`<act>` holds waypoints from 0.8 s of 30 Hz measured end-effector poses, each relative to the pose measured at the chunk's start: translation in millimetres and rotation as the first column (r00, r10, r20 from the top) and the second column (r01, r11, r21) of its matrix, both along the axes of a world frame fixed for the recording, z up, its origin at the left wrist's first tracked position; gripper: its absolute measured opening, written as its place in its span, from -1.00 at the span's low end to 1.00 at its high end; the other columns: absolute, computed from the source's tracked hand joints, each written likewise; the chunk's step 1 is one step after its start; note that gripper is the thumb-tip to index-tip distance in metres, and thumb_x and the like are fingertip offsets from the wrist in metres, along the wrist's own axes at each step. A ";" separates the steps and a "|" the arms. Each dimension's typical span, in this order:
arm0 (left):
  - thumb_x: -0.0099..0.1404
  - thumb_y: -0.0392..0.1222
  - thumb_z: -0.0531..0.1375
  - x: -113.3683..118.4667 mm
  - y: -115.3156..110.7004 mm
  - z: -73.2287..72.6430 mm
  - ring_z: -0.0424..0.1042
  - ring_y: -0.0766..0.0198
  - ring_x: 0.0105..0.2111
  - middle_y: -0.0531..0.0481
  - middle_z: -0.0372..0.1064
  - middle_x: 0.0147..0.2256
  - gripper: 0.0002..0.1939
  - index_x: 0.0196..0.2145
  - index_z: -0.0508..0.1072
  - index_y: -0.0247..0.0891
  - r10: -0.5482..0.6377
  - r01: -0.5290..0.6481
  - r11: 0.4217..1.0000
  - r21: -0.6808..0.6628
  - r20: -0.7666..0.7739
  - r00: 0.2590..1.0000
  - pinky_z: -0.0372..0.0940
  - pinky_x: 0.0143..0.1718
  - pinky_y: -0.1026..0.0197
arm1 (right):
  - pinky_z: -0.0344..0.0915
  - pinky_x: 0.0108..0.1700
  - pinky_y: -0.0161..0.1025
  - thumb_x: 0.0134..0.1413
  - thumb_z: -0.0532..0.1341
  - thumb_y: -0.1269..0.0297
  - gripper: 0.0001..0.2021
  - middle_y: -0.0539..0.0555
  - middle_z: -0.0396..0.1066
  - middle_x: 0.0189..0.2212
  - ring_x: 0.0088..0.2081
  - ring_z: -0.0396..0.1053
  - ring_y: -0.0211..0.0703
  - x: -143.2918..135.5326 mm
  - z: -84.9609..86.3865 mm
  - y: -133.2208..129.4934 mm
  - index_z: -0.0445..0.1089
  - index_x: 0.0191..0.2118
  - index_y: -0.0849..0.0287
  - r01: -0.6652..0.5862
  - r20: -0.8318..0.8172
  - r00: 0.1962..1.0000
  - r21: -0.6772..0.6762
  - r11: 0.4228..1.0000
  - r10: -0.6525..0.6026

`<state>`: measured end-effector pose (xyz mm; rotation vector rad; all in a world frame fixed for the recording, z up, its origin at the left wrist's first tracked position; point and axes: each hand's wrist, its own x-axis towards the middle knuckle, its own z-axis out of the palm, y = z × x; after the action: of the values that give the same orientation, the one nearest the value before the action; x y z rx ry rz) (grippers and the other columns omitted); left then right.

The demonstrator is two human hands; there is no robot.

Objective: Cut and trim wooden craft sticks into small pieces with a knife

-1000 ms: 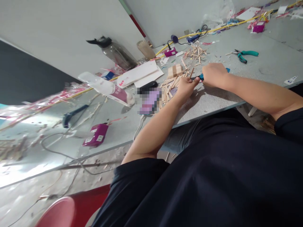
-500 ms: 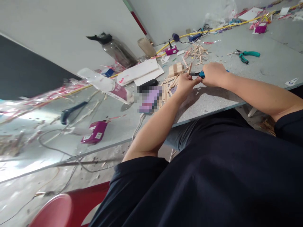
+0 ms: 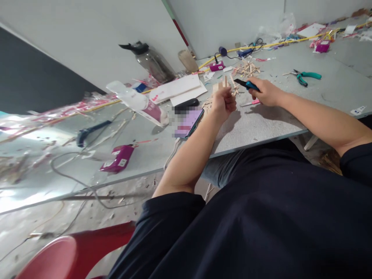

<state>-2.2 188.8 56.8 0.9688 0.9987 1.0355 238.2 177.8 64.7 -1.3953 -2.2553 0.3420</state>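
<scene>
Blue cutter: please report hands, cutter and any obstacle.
Right hand: gripping blue cutter, blade exposed. Left hand: curled closed, contents unclear. Pink-handled tool near right hand, possibly in the way.

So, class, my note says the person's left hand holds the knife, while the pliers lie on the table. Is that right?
Not quite: the knife is in the right hand, not the left hand, as the head view shows. The pliers do lie on the table.
</scene>
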 end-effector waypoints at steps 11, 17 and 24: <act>0.76 -0.16 0.18 12.8 -4.5 -8.8 0.03 0.44 -0.64 0.12 0.25 -0.55 -0.57 -0.33 0.58 -0.22 0.131 -0.123 0.990 0.074 -0.113 0.985 -0.08 -0.57 0.34 | 0.53 -0.09 -0.13 0.33 0.06 0.21 -0.76 0.10 0.59 -0.07 -0.22 0.53 -0.01 -7.1 -25.2 8.7 0.27 0.06 -0.05 -0.011 -0.440 0.898 -0.055 0.998 -0.014; 0.74 -0.28 0.21 14.7 -9.0 -4.9 0.09 0.46 -0.63 0.13 0.29 -0.51 -0.64 -0.30 0.58 -0.22 0.157 -0.143 0.986 0.091 -0.168 0.973 -0.02 -0.55 0.39 | 0.55 0.04 -0.10 0.26 0.12 0.21 -0.73 0.15 0.62 -0.02 -0.09 0.57 0.04 -5.0 -23.1 7.9 0.28 0.06 -0.05 -0.010 -0.387 0.922 -0.002 1.000 0.008; 0.59 -0.30 0.29 16.0 -7.9 -7.2 -0.10 0.45 -0.64 0.25 0.03 -0.56 -0.75 -0.32 0.52 -0.20 0.107 -0.080 0.985 0.151 -0.181 0.978 -0.19 -0.55 0.33 | 0.51 0.00 -0.12 0.13 0.17 0.24 -0.70 0.11 0.61 -0.08 -0.13 0.52 0.03 -2.0 -20.6 14.3 0.25 0.00 -0.05 -0.072 -0.365 0.929 -0.015 0.997 0.061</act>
<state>13.8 180.9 49.6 1.1639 1.1467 1.1210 236.2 192.1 44.1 -1.1575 -1.9981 0.6057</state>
